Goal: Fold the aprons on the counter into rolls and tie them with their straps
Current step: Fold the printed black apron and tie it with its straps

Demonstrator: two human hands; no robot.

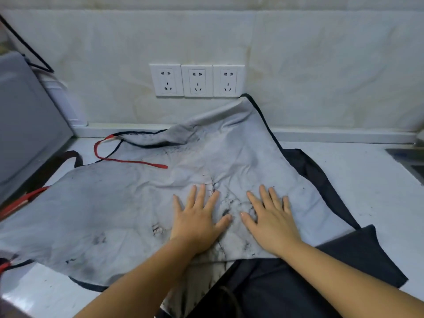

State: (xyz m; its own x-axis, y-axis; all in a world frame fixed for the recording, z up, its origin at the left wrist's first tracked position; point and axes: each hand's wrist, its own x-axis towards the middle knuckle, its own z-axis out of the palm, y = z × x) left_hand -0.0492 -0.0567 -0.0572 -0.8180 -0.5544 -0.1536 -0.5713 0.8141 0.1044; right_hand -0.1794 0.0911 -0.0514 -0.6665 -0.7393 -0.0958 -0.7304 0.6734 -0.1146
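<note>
Left hand point(197, 222) and right hand point(273, 223), lower centre, fingers spread flat, pressed the stained, creased pale-grey cloth apron point(103, 214) smooth, evidently readying it for rolling.

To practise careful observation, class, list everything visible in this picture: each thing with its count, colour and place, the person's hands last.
grey apron: one, pale grey, stained, spread on the counter.
dark apron: one, navy-black, under the grey apron, showing at right.
red straps: three visible pieces, red, along the grey apron's left side.
wall sockets: three, white, in a row on the back wall.
counter: one, white, under both aprons.
grey panel: one, grey, far left.
sink: one, metal, right edge, partly seen.
left hand: one, flat on the grey apron.
right hand: one, flat on the grey apron, beside it.
</note>
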